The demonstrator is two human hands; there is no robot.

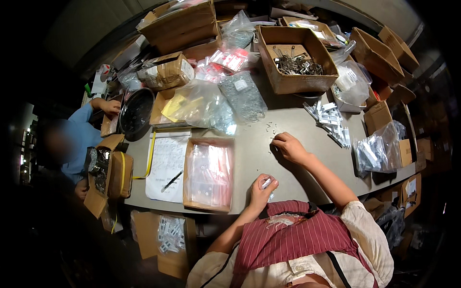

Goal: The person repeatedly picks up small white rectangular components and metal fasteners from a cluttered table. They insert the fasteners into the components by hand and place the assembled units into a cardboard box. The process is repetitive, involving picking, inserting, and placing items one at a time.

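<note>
Near the table's front edge, my left hand (pixel 262 192) is closed round a small clear plastic bag (pixel 271 195) with a whitish piece showing at the top of the fist. Farther out, my right hand (pixel 291 148) rests low over the tabletop, thumb and fingers pinched together. What lies between those fingertips, if anything, is too small to make out. Just beyond them are several tiny screws (pixel 270 128) scattered on the table, and another lies closer to my left hand. A cardboard box (pixel 232 174) of flat clear bags stands left of my left hand.
Written sheets (pixel 165 158) with a pen (pixel 171 181) lie left of that box. Across the table stands a carton (pixel 298 86) of metal parts. White and grey bars (pixel 331 120) are piled at right, beside a bag of parts (pixel 377 151). Another person (pixel 79 144) sits at far left.
</note>
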